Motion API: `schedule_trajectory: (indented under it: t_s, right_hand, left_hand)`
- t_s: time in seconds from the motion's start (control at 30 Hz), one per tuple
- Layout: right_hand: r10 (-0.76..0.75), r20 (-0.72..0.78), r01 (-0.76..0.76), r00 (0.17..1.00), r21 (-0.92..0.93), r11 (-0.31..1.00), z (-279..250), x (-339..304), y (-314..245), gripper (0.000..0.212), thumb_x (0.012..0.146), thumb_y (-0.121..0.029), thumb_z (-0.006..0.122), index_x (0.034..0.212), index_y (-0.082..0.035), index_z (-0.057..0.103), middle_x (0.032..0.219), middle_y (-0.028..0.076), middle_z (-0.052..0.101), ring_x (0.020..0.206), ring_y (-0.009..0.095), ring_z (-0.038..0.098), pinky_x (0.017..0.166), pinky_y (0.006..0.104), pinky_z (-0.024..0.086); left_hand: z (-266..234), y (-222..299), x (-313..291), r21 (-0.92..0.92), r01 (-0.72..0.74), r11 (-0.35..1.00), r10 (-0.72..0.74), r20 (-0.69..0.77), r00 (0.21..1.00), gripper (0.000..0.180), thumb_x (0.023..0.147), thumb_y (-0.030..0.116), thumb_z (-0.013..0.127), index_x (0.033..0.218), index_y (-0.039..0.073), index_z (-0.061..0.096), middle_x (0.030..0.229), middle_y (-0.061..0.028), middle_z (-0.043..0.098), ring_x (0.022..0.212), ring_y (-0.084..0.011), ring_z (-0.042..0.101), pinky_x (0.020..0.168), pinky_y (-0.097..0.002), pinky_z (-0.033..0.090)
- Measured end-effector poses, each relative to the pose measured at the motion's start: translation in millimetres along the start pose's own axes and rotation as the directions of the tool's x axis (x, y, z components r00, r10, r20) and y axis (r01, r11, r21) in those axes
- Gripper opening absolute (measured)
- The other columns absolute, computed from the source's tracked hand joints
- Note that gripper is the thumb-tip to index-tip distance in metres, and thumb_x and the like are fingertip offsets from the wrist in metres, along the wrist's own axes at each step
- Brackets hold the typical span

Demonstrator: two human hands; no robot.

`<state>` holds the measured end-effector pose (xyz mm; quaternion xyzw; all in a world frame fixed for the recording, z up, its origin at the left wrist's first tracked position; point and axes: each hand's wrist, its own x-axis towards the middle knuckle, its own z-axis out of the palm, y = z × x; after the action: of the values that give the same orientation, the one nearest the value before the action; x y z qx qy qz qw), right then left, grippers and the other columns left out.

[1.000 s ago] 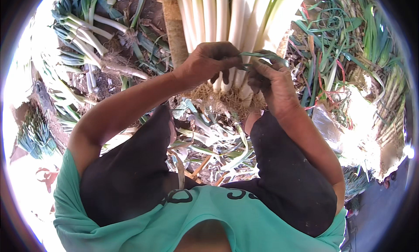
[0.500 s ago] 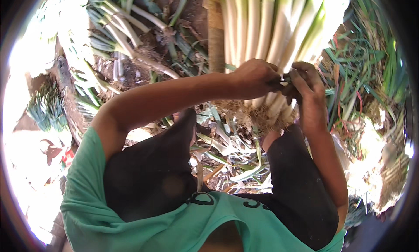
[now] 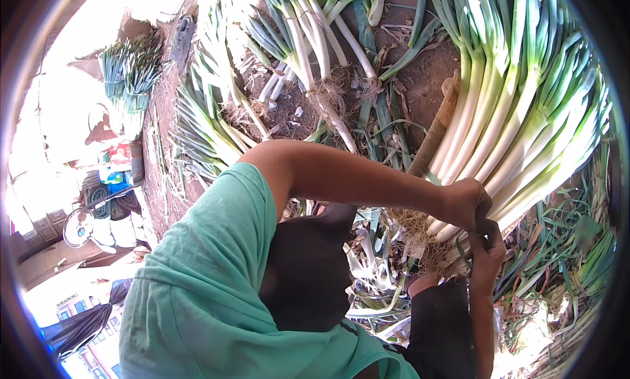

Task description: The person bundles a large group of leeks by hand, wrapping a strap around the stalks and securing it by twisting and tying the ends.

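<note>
A big bundle of long green onions (image 3: 489, 149) lies before me, white shafts slanting up to spread green leaves, with matted roots (image 3: 426, 241) at the near end. My left hand (image 3: 467, 203) reaches across the lower shafts, its fingers closed. Just below it, my right hand (image 3: 487, 251) is closed too, the fingertips of both meeting at the bundle's near right side. What they pinch is hidden between the fingers. A thin green strip (image 3: 459, 248) shows beside the right hand. A wooden stake (image 3: 436, 126) runs along the bundle's left side.
Loose green onions (image 3: 305, 44) with roots lie on the soil to the far left. Tied green bundles (image 3: 128, 77) stand farther off, above a pedestal fan (image 3: 79, 228). Cut leaves (image 3: 558, 234) cover the ground at right, and trimmings (image 3: 371, 267) lie between my legs.
The view has swung left, so the bundle and my hands appear farther right and lower. Both hands remain together near the root end, with the left wrist now bent down over the shafts.
</note>
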<state>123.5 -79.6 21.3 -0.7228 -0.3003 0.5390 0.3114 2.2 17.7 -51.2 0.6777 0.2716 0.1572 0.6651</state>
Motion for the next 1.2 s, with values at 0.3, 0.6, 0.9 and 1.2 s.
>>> schedule_trajectory:
  t_s: [0.3,0.6,0.9,1.2]
  right_hand:
    - [-0.072,-0.024,0.07,0.997,-0.043,0.997,0.8,9.2,6.9,0.008,0.081,-0.007,0.062,0.087,-0.006,0.056,0.066,-0.005,0.049,0.051,0.002,0.039,0.045,0.0201,0.028]
    - [-0.03,-0.05,0.031,0.998,0.021,0.999,1.9,11.8,16.8,0.008,0.086,-0.012,0.062,0.087,-0.007,0.055,0.064,-0.005,0.047,0.05,0.002,0.039,0.044,0.0204,0.027]
    - [-0.11,-0.054,0.114,0.992,0.076,0.991,0.2,8.4,11.0,0.004,0.086,-0.009,0.057,0.088,-0.007,0.055,0.066,-0.005,0.045,0.051,0.003,0.036,0.044,0.0213,0.025]
    - [-0.09,-0.039,0.087,0.995,-0.065,0.994,-0.7,9.5,9.8,0.004,0.086,-0.007,0.056,0.082,-0.006,0.055,0.063,-0.003,0.047,0.049,0.003,0.038,0.044,0.0213,0.028]
  left_hand:
    - [5.0,12.1,-2.8,0.276,-0.22,0.936,0.252,-0.085,0.964,0.014,0.063,0.016,0.067,0.067,0.006,0.058,0.067,-0.0103,0.057,0.066,-0.0315,0.056,0.062,-0.0391,0.046]
    - [-3.0,7.9,-8.0,0.488,-0.546,0.681,0.567,0.121,0.815,0.017,0.07,0.014,0.062,0.082,0.006,0.053,0.081,-0.0064,0.054,0.074,-0.0264,0.056,0.055,-0.0359,0.05]
    - [-1.0,-6.8,-1.3,0.566,-0.591,0.575,0.645,0.131,0.753,0.017,0.075,0.018,0.058,0.078,0.003,0.05,0.077,-0.0084,0.05,0.07,-0.0232,0.056,0.042,-0.0343,0.049]
    - [-5.4,-7.2,-2.1,0.646,-0.507,0.57,0.543,0.167,0.823,0.015,0.076,0.018,0.057,0.078,0.004,0.053,0.071,-0.0086,0.053,0.061,-0.0262,0.058,0.044,-0.0379,0.048]
